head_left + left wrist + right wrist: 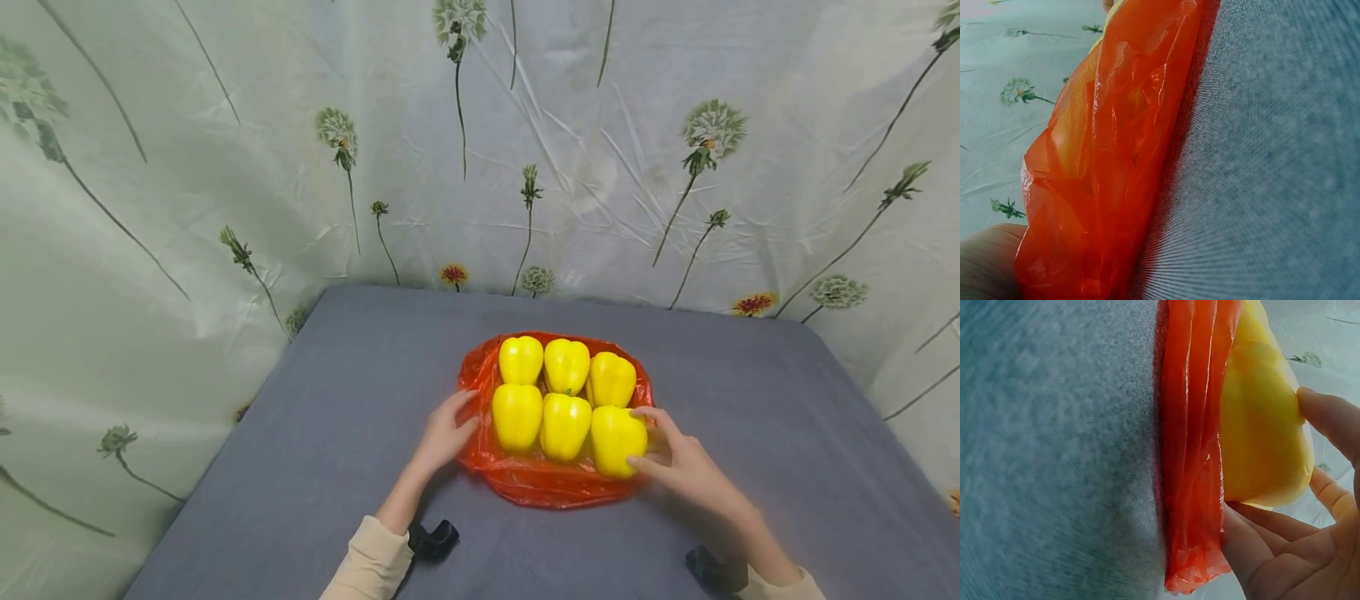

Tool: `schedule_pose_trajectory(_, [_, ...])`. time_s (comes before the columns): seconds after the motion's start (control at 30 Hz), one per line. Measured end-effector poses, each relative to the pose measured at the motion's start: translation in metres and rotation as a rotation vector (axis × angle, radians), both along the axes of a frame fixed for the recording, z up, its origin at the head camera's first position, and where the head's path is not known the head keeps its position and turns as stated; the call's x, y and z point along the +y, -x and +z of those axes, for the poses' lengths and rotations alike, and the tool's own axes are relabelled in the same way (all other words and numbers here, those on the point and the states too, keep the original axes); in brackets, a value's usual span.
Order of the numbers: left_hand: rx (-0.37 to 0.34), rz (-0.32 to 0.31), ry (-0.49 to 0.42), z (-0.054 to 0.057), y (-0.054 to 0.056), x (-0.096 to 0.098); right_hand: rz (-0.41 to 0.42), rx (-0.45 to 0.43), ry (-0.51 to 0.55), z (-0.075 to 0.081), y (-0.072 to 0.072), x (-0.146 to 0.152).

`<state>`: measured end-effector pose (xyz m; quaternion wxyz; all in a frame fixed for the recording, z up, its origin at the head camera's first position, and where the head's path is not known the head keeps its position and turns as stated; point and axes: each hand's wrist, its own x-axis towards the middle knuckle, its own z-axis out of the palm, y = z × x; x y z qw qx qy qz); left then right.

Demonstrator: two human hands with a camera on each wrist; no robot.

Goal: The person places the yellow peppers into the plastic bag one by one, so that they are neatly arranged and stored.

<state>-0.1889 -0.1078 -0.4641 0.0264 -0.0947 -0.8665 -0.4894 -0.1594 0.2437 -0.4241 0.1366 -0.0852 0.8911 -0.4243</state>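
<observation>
In the head view, a red plastic bag lies spread wide on the table with several yellow bell peppers standing in two rows inside it. My right hand grips the front right bell pepper, fingers on its far side and thumb at its near side. The right wrist view has this same bell pepper rising past the bag's rolled edge. My left hand rests at the bag's left side, its fingers loosely extended. Up close in the left wrist view, crinkled red film covers most of the peppers.
Grey cloth covers the table under the bag. Behind it hangs a pale curtain printed with dandelions. Dark straps sit at both wrists.
</observation>
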Motion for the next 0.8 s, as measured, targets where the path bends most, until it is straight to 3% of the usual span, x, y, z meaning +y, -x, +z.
schedule_pose_trajectory(0.5, [0.004, 0.006, 0.011, -0.0008, 0.0007, -0.0002, 0.019, 0.056, -0.089, 0.0033, -0.0023, -0.0071])
schedule_pose_trajectory(0.8, [-0.011, 0.003, -0.011, 0.0059, 0.0046, -0.0017, 0.03, 0.053, -0.123, 0.0086, -0.0008, -0.0048])
